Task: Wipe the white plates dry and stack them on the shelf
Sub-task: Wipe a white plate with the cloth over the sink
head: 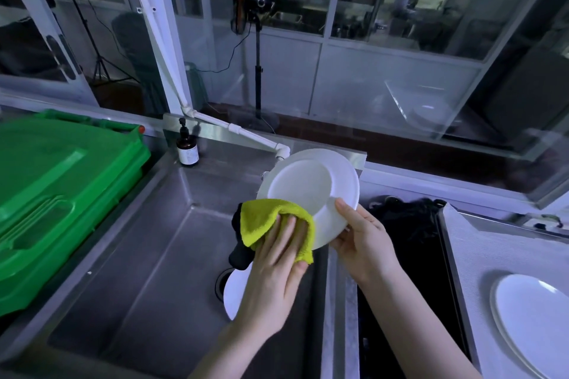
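Left hand [277, 258], fingers straight and spread, presses a yellow cloth [271, 218] flat on the lower-left rim of the white plate [311, 184]. Right hand [360, 240] grips the lower-right rim, thumb on the face and fingers hidden behind. The plate is tilted, face toward the camera, above the steel sink [138, 240]. From left: green bin lid [61, 178] beside the sink; brown pump bottle [187, 148] at the sink's back corner; a second plate [234, 292] lying in the basin near the drain, partly hidden under the left hand; a dark object [238, 252] just behind the cloth, identity unclear. At far right, white plates [532, 317] rest on a pale surface, probably those already dried. To wipe well, the right hand should turn the plate by its rim so the cloth covers the whole face, the rim and then the back. The grip must stay firm, as a wet glazed rim is likely slippery.
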